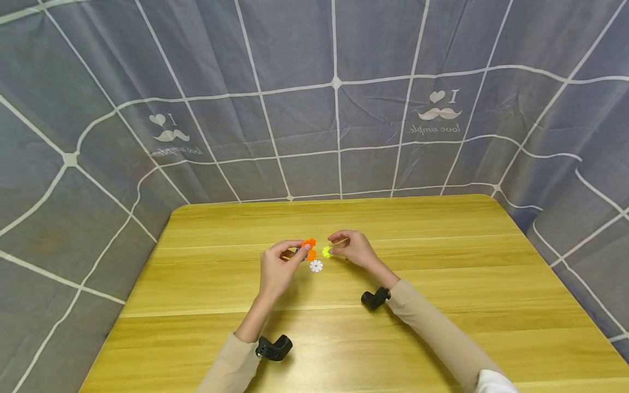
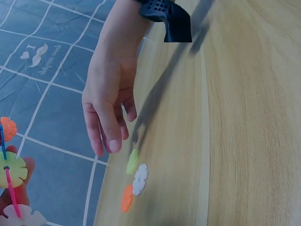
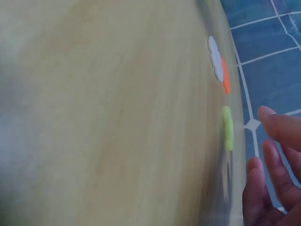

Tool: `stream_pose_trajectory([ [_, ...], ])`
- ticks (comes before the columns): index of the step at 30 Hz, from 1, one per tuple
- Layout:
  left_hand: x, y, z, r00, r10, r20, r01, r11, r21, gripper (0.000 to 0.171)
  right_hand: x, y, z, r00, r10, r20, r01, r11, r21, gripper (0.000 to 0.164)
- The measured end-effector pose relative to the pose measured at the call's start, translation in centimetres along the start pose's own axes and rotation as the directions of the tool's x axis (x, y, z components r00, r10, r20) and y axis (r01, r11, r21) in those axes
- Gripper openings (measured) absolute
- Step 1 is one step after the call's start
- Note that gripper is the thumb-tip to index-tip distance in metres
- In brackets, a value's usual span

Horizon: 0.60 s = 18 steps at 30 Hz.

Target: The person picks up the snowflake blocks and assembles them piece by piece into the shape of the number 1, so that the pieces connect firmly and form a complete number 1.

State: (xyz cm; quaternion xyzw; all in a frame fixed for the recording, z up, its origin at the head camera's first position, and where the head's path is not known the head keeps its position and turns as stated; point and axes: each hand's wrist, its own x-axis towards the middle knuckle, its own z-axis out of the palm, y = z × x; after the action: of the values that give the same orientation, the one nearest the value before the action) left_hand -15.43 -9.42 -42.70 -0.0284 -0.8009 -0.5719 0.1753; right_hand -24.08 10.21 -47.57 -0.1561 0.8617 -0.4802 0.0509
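My left hand (image 1: 279,268) pinches a small assembly of notched plastic discs. In the left wrist view it shows an orange disc (image 2: 9,128), a yellow-green disc (image 2: 18,170) and a white disc (image 2: 23,217), joined by blue and pink discs seen edge-on. My right hand (image 1: 356,250) hovers above the table with loosely bent fingers and holds nothing. Under its fingertips lies a loose yellow-green disc (image 1: 326,251). Beside that lie a loose white disc (image 1: 316,266) and a loose orange disc (image 2: 127,197), flat on the wood.
The wooden table (image 1: 442,234) has a grey curtain (image 1: 304,125) with white lines around its back and sides. Each wrist wears a black camera mount (image 1: 275,347).
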Motion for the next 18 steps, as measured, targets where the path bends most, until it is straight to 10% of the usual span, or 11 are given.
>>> stream_pose_trajectory([
  [8,-0.7,3.2,-0.6,0.999,0.032,0.027,-0.032,0.999,0.002,0.014,0.5,-0.1,0.6,0.994,0.111,-0.005,-0.111,0.990,-0.088,0.029],
  [18,-0.1,-0.6,0.2,0.998,0.064,0.012,-0.065,0.997,0.031,0.018,0.9,-0.2,1.2,0.985,0.171,0.022,-0.159,0.951,-0.265,0.036],
])
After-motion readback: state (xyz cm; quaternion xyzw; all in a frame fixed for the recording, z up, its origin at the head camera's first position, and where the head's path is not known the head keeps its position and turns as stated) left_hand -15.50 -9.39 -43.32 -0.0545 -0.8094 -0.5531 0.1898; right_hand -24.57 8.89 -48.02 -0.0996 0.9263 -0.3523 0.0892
